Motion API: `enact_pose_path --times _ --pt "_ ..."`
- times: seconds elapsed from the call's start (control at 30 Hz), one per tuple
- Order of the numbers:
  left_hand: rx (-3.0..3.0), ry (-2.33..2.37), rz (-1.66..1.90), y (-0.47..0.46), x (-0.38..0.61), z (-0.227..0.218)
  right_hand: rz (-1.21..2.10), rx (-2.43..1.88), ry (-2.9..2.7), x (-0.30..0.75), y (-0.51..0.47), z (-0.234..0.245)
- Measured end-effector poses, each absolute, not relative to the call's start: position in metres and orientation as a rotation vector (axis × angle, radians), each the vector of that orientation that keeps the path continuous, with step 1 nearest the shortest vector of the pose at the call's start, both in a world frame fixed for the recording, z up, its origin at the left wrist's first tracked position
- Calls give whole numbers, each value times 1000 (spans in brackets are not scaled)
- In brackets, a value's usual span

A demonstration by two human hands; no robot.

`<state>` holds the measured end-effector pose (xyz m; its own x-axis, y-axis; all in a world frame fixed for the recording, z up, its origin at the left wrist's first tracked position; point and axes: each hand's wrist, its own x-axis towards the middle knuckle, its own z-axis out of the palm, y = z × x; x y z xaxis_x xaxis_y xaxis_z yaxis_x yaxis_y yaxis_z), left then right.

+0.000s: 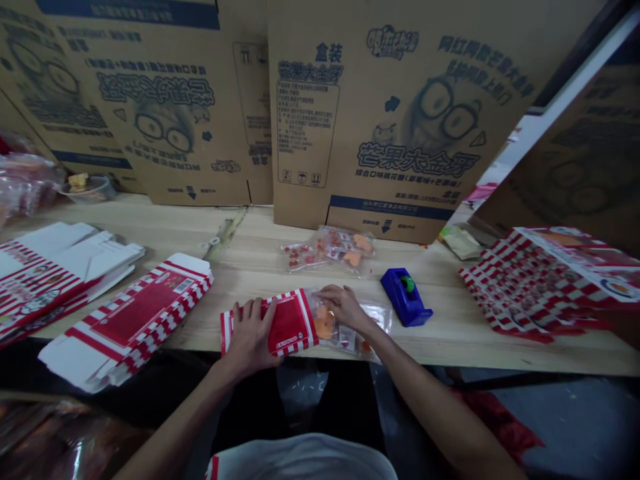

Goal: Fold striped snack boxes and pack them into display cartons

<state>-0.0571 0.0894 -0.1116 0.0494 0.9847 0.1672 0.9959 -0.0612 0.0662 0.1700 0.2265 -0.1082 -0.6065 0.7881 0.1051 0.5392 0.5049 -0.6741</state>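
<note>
My left hand (251, 335) grips a red box with white-striped edges (295, 323) that lies flat near the table's front edge, thumb on top. At the box's right end, my right hand (342, 307) has its fingers closed on a clear plastic packet (325, 325) with orange pieces inside. The packet's left edge meets the box's end; whether part of it is inside I cannot tell. More clear packet material (375, 313) lies under and beside my right wrist. Behind my hands rest several clear packets (327, 249) with orange and red pieces.
A blue tape dispenser (404, 298) stands right of my right hand. Flat striped boxes (145, 303) are stacked on the left, with white-flapped cartons (60, 267) beyond. Striped boxes (540, 280) are piled at right. Large cardboard cartons (345, 193) wall the back; a plastic tub (89, 189) sits back left.
</note>
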Motion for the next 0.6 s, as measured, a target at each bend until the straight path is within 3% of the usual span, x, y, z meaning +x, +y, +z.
enact_pose_path --times 0.23,0.47,0.6 --pt "-2400 -2113 -131 96 -57 -116 902 -1187 -2201 157 221 -122" --pt "-2459 -2180 -10 94 -63 -114 566 -1598 -1664 242 219 -147" --pt "-2452 -2129 -11 96 -50 -119 944 -1514 -1708 233 183 -145"
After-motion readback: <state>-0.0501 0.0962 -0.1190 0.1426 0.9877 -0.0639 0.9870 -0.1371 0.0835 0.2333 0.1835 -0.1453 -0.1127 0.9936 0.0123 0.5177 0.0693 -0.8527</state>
